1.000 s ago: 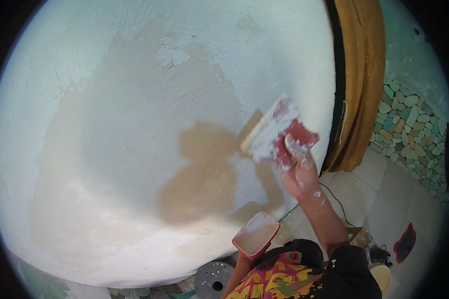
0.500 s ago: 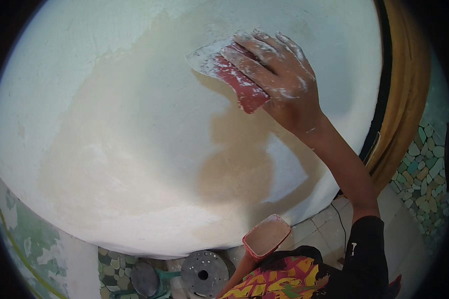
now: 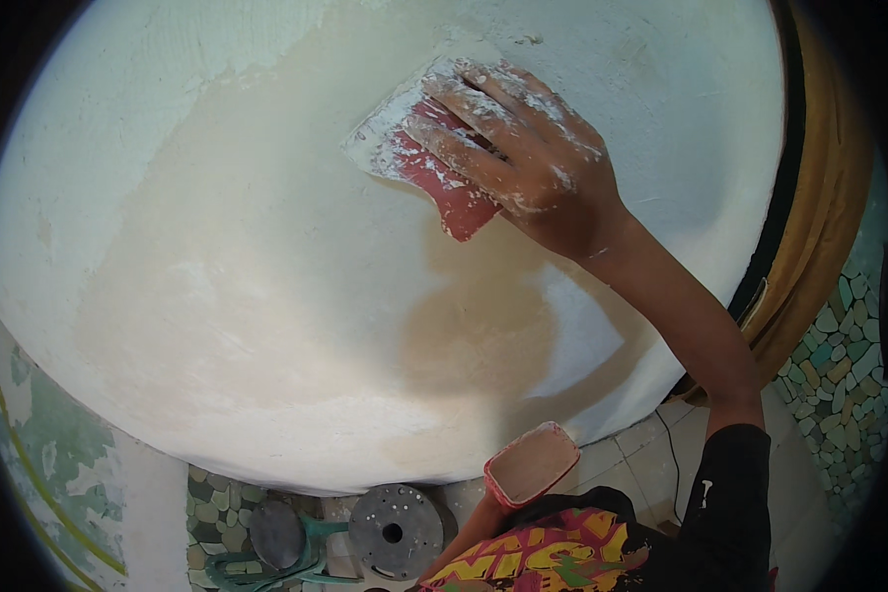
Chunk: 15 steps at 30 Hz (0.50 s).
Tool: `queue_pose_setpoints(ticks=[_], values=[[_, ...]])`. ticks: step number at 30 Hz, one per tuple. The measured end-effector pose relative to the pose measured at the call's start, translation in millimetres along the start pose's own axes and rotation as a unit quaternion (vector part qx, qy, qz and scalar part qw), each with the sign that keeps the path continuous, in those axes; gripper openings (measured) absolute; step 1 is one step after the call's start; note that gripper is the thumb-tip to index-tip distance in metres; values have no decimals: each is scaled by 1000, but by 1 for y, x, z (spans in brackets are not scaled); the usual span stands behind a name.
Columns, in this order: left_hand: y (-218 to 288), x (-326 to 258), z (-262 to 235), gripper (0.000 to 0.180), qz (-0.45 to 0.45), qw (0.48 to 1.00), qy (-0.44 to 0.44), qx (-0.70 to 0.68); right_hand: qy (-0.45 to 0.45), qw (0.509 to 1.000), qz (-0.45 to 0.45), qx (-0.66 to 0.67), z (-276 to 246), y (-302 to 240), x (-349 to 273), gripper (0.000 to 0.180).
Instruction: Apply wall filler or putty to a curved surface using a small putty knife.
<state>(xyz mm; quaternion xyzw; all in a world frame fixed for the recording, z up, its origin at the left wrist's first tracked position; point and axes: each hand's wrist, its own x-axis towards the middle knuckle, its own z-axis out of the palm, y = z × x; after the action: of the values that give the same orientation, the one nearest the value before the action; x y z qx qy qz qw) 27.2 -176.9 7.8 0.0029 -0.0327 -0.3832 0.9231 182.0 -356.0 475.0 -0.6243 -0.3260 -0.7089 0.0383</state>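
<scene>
My right hand [image 3: 553, 168], smeared with white paste, presses a red plastic putty spreader [image 3: 454, 202] flat against a large pale curved wall [image 3: 227, 227]. White putty coats the spreader's far edge and my fingers are laid over its face. Low in the view, close to my body, my left hand [image 3: 485, 515] holds up a small red rectangular tub [image 3: 533, 464]. A thin layer of pale residue covers the tub's inside. Most of the left hand's fingers are hidden behind and under the tub.
A brown curved trim [image 3: 824, 197] with a black band borders the wall at right. Below stand a round grey disc with holes [image 3: 395, 533] and a green chair [image 3: 316, 553]. Pebble-patterned floor [image 3: 844, 395] and a thin cable [image 3: 673, 464] lie at right.
My right hand has slid the spreader a little left and slightly downward along the wall. The left hand still holds the tub at nearly the same place.
</scene>
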Motion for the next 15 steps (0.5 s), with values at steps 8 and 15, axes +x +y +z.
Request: queue_pose_setpoints(ticks=[8,15], values=[[2,1,11,61,9,999,50,-1,-23,997,30,68,-1,-15,-10,42],[1,2,23,58,-22,1000,-9,-17,-4,997,43,63,-2,-21,-4,35]])
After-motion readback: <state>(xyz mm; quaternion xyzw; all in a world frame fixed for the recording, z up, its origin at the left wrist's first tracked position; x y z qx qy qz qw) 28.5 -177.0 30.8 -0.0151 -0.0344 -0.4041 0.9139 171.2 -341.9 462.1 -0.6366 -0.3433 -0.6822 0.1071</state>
